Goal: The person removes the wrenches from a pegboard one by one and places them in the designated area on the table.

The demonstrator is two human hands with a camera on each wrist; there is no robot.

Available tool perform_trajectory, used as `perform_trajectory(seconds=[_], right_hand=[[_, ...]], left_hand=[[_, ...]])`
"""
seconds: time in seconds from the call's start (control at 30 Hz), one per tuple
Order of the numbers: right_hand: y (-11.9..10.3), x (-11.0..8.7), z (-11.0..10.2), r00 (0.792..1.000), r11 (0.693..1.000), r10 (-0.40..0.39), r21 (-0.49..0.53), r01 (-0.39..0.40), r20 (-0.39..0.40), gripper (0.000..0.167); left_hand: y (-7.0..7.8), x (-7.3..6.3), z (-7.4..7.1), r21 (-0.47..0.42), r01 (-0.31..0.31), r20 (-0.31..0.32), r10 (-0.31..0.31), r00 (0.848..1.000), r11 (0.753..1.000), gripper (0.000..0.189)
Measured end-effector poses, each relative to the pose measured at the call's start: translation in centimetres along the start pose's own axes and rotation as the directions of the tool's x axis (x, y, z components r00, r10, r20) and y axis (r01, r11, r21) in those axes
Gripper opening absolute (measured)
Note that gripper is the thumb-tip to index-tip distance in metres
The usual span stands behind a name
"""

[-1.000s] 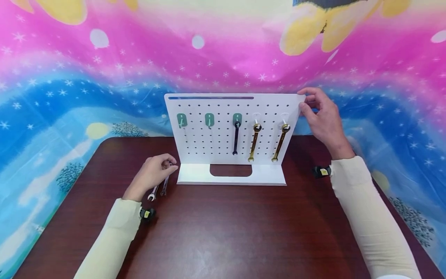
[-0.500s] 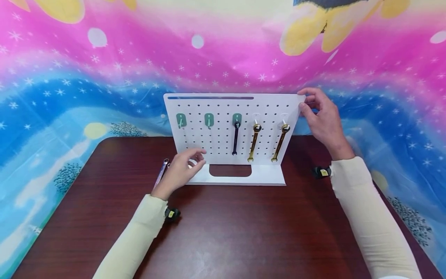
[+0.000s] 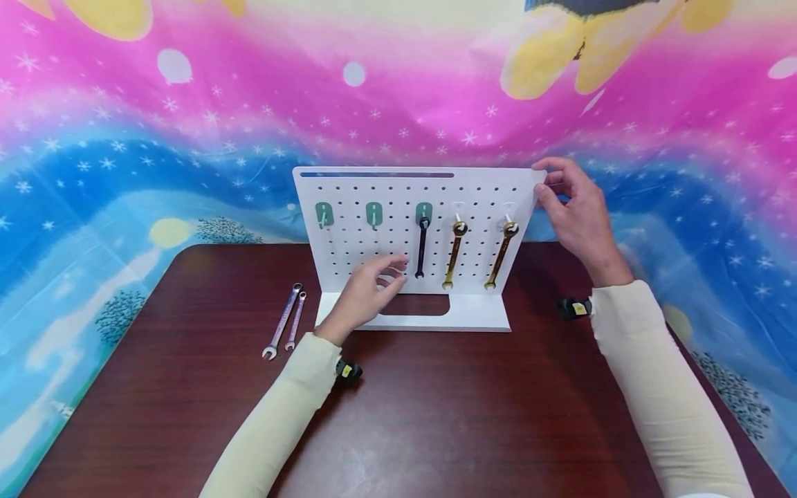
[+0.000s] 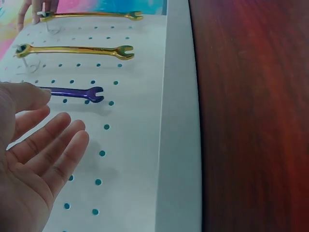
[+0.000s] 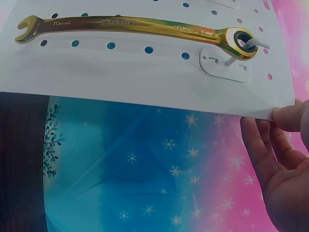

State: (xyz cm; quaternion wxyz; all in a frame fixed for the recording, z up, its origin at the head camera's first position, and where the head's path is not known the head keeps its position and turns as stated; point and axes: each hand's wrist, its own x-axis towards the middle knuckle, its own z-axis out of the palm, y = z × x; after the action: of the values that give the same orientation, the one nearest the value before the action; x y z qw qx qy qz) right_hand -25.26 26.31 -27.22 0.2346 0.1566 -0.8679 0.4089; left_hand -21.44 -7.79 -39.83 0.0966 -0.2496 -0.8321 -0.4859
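A white pegboard [image 3: 398,259] stands upright on its base. My right hand [image 3: 578,211] pinches its top right corner between thumb and fingers. From its hooks hang a dark purple combination wrench [image 3: 422,249] and two gold ones, an inner gold wrench [image 3: 454,257] and an outer gold wrench [image 3: 501,256]. My left hand [image 3: 369,290] is in front of the board's lower middle, fingers loosely bent and holding nothing. Its fingertips come close to the purple wrench's lower left side. In the left wrist view the thumb [image 4: 31,96] overlaps the upper part of the purple wrench [image 4: 77,93].
Left of the board, a longer silvery wrench [image 3: 283,321] and a shorter one [image 3: 296,321] lie on the brown table [image 3: 398,401]. A left green-backed hook [image 3: 324,215] and a second green-backed hook [image 3: 374,214] bear no wrench. A patterned cloth [image 3: 398,83] hangs behind.
My left hand has moved right, from over the two loose wrenches to the front of the board near the purple wrench. The loose wrenches now show fully. My right hand has stayed at the corner.
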Motion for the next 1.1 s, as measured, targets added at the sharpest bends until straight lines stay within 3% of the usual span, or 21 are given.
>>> perform_trajectory(seconds=[0.47,0.7,0.87,1.1], right_hand=[[-0.1,0.1,0.0,1.000,1.000,-0.006,-0.015,0.006,0.008,0.037],[0.0,0.1,0.1,1.000,1.000,0.012,-0.022,-0.012,0.025,0.037],[0.0,0.1,0.0,1.000,1.000,0.013,-0.020,-0.012,0.024,0.037],[-0.1,-0.1,-0.2,0.999,0.999,0.018,-0.040,-0.017,0.031,0.037]], left_hand=[[0.5,2.3,2.1,-0.207,0.069,-0.015,-0.073,0.997,0.976,0.034],[0.6,2.5,2.6,-0.244,0.089,-0.028,-0.099,0.995,0.966,0.020],[0.7,2.5,2.8,-0.303,0.114,-0.037,-0.132,0.991,0.946,0.015],[1.2,2.0,2.9,-0.392,0.164,-0.001,-0.179,0.984,0.905,0.012]])
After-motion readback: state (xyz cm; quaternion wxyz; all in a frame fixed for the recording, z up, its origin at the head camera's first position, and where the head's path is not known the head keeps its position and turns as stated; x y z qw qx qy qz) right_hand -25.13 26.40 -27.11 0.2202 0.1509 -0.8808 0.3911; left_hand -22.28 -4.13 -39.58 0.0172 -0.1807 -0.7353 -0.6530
